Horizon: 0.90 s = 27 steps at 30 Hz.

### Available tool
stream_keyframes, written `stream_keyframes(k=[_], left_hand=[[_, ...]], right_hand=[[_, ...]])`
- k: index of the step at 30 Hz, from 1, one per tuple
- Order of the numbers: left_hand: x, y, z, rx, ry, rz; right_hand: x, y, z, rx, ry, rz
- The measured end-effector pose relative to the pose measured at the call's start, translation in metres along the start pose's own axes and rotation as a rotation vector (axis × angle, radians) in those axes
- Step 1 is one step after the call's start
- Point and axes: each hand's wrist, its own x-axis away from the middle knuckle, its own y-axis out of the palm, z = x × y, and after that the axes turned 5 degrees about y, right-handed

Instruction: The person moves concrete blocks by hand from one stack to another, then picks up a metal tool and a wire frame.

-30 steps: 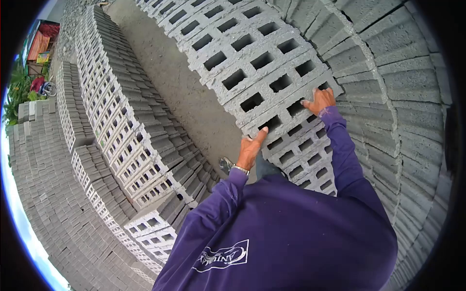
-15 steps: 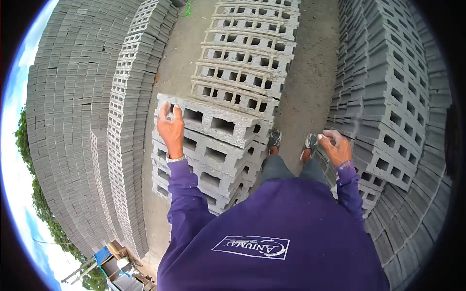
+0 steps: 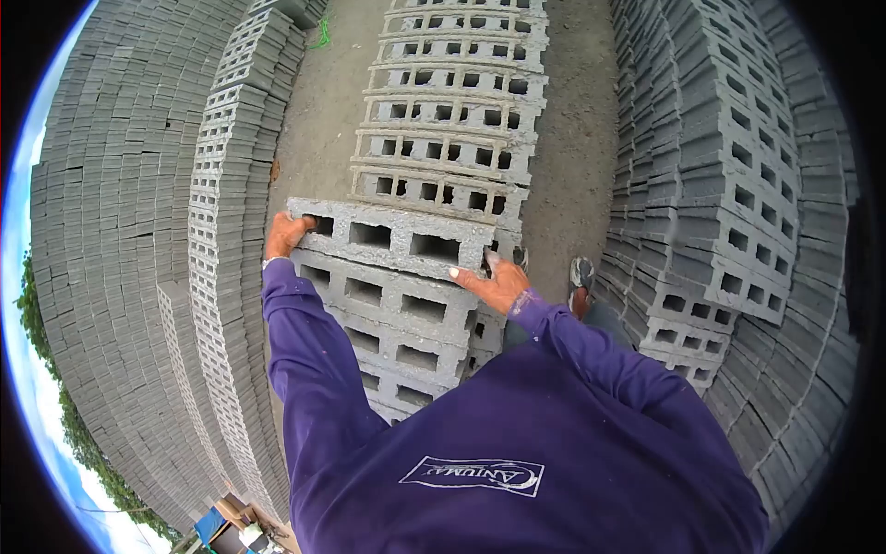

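A grey hollow concrete block (image 3: 392, 236) lies on top of a stack of similar blocks (image 3: 388, 304) in front of me. My left hand (image 3: 287, 234) is closed round the block's left end, with its fingers at the left hollow. At the right end my right hand (image 3: 498, 282) grips the same block, thumb on the near face and fingers round the end, partly hidden. The block rests level on the one below it.
A long row of blocks (image 3: 443, 115) runs away beyond the stack. Tall block walls stand at the left (image 3: 120, 222) and the right (image 3: 729, 166). Bare ground (image 3: 577, 120) lies between the rows, with my shoe (image 3: 581, 272) on it.
My left hand has moved to the left end of the top block and closed on it. My right hand has come across from the right and taken hold of its right end.
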Motion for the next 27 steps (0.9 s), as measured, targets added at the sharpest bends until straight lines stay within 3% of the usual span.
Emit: stream_keyframes(k=[2,4,7,9,11,13,16,20,23,24,27], left_hand=[[0.007,-0.005,0.007,-0.039,0.050,0.052],[0.037,-0.020,0.058,-0.129,0.045,0.047],[0.092,-0.035,0.126,-0.363,0.108,0.154],[0.112,-0.034,0.151,-0.498,0.263,0.233],[0.148,-0.024,0.206,-0.663,0.289,0.328],[0.181,-0.008,0.250,-0.650,0.329,0.358],[0.215,0.027,0.294,-0.635,0.311,0.215],[0.254,0.127,0.318,-0.456,0.403,0.125],[0.277,0.230,0.321,-0.282,0.387,-0.075],[0.281,0.272,0.312,-0.198,0.434,-0.090],[0.321,0.376,0.314,-0.035,0.470,-0.112]], right_hand=[[0.007,-0.004,-0.002,-0.040,0.011,0.056],[0.012,-0.006,0.002,-0.117,0.110,0.145],[0.026,-0.034,0.001,-0.252,0.280,0.087],[0.029,-0.039,0.019,-0.355,0.281,0.232],[0.025,-0.036,0.047,-0.405,0.313,0.414],[0.034,-0.043,0.080,-0.478,0.292,0.381],[0.080,-0.073,0.128,-0.492,0.314,0.403],[0.161,-0.130,0.209,-0.454,0.433,0.648],[0.213,-0.176,0.279,-0.385,0.533,0.793],[0.235,-0.201,0.289,-0.371,0.603,0.773],[0.262,-0.246,0.359,-0.150,0.660,1.015]])
